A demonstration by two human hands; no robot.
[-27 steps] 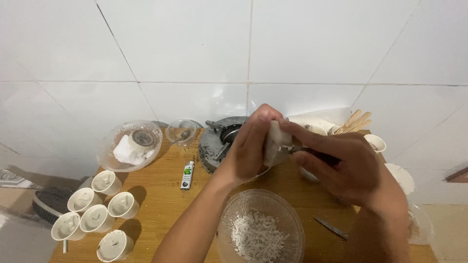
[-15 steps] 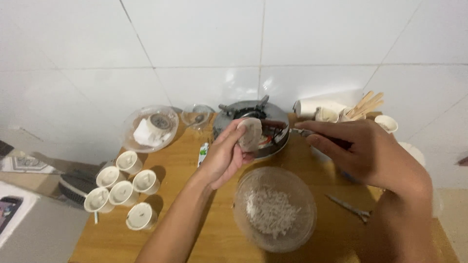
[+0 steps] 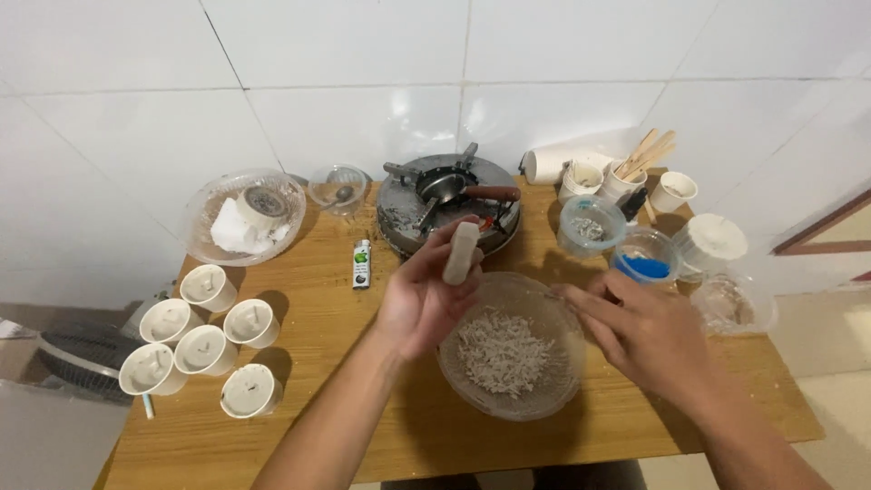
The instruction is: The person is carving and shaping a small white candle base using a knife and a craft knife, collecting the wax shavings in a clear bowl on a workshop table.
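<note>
My left hand (image 3: 422, 304) holds an off-white wax block (image 3: 463, 252) upright at its fingertips, just above the far rim of a clear bowl (image 3: 451, 377). The bowl holds a heap of pale wax shavings (image 3: 504, 352). My right hand (image 3: 646, 331) hovers at the bowl's right rim with its fingers stretched to the left. Whether it grips anything underneath is hidden. Both hands are over the wooden table (image 3: 327, 363).
A round metal stove (image 3: 408, 222) with a small brown-handled pan (image 3: 454, 189) stands behind the bowl, with a lighter (image 3: 361, 263) beside it. Several wax-filled paper cups (image 3: 204, 349) sit at the left. Further off are a clear dish (image 3: 204, 213), wooden sticks (image 3: 646, 152), a blue-filled tub (image 3: 642, 265) and a fan (image 3: 68, 358).
The view has tilted down and pulled back. My left hand brought the wax block from over the stove toward the bowl. My right hand moved away from the block, down to the bowl's right rim.
</note>
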